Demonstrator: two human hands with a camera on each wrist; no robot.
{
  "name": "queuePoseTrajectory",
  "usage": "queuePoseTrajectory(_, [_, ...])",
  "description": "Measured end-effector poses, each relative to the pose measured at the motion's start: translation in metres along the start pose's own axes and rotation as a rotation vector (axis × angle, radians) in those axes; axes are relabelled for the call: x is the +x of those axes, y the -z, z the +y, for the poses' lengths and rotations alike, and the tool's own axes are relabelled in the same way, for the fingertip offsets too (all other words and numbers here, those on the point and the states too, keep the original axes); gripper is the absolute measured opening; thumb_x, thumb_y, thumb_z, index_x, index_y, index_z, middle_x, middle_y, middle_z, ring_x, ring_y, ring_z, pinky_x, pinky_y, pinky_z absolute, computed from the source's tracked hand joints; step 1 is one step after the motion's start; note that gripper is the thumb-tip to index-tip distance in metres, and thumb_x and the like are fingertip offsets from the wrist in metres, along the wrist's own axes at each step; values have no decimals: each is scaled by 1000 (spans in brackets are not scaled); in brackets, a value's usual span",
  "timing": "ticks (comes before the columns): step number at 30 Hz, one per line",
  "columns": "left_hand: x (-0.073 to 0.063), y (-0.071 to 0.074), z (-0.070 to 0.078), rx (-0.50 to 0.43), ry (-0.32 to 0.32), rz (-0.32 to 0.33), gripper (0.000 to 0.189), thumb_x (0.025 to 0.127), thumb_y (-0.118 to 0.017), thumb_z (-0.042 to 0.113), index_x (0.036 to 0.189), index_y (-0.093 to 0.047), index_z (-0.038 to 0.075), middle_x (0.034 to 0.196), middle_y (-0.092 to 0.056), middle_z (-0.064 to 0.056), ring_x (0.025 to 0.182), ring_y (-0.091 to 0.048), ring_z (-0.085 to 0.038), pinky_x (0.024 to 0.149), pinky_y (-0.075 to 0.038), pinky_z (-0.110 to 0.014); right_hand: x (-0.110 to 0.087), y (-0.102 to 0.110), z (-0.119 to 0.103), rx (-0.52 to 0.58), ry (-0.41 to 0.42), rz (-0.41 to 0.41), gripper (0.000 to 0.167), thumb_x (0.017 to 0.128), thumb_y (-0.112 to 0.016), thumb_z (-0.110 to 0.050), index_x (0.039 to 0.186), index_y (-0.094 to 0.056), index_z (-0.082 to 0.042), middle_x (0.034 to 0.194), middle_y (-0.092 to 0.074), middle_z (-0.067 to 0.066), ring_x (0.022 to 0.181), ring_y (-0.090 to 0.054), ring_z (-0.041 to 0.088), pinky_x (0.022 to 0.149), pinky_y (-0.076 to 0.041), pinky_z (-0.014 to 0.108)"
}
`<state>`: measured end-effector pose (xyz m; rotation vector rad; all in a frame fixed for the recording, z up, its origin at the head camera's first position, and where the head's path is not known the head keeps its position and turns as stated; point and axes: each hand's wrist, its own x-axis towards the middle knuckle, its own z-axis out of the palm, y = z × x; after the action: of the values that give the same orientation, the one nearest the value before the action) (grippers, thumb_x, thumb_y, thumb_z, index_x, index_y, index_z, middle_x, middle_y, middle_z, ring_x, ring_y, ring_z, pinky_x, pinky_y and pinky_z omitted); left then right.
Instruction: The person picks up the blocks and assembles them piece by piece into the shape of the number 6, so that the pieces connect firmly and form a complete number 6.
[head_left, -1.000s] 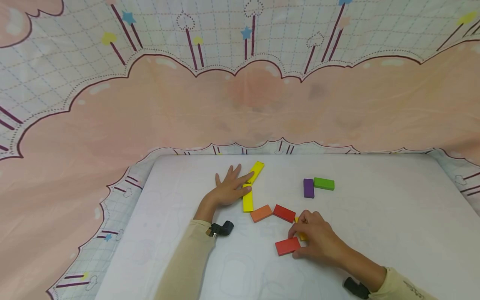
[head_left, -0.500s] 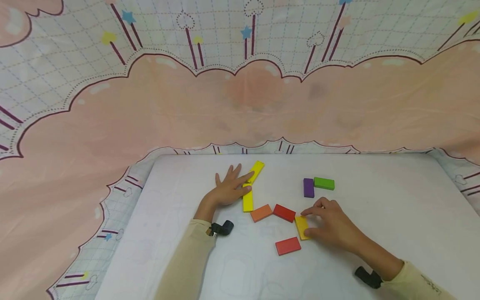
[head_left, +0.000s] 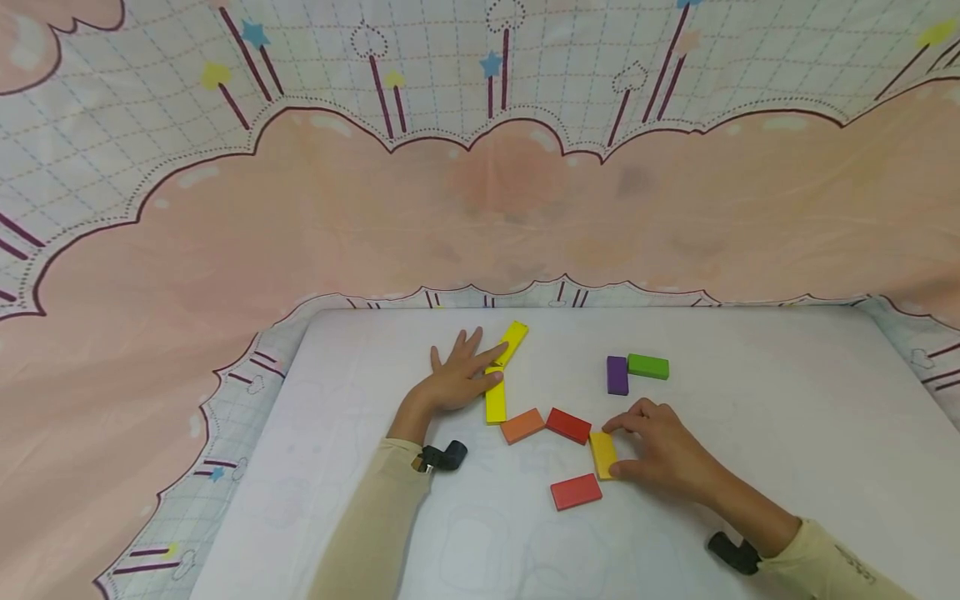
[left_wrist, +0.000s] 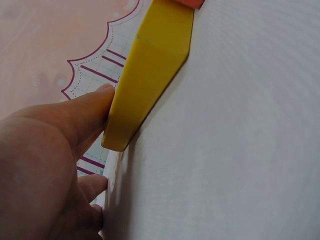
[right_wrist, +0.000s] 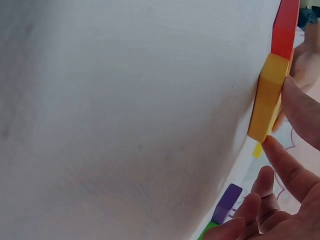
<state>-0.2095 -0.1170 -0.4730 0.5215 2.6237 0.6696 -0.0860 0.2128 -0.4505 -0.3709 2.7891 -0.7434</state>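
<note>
My left hand (head_left: 452, 385) lies with fingers spread, index finger on the upper yellow block (head_left: 516, 337) and thumb on the lower yellow block (head_left: 496, 408). In the left wrist view, the thumb touches the side of a yellow block (left_wrist: 150, 65). My right hand (head_left: 667, 454) pinches an amber-yellow block (head_left: 603, 457) between thumb and index finger, one at each end. The right wrist view shows that amber block (right_wrist: 269, 97) next to a red one. Left of it lie a dark red block (head_left: 568, 425) and an orange block (head_left: 522, 427), forming a zigzag row with the yellow pair.
A lighter red block (head_left: 576, 492) lies at the near end of the amber one. Farther back, a purple block (head_left: 617, 376) stands against a green block (head_left: 648, 367). All rest on a white tabletop (head_left: 360, 358), with a patterned cloth (head_left: 390, 217) behind.
My right hand has moved right, off the lighter red block and onto the amber-yellow block, which now shows fully. My left hand has stayed in place.
</note>
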Motion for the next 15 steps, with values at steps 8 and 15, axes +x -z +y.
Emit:
queuePoseTrajectory(8, [1, -1, -2, -5, -8, 2, 60, 103, -50, 49, 159, -32, 41, 174, 2, -5, 160, 13, -33, 116, 19, -72, 3, -5, -4, -7, -37, -15, 48, 71, -93, -33, 111, -72, -18, 103, -59, 1, 104, -52, 23, 80, -54, 34])
queuePoseTrajectory(15, [1, -1, -2, -7, -5, -1, 60, 103, -50, 50, 159, -31, 42, 174, 3, -5, 160, 14, -33, 116, 19, -72, 1, -6, -9, -8, -44, -6, 49, 71, -93, -37, 111, -71, -19, 103, -59, 1, 101, -51, 21, 78, -51, 32])
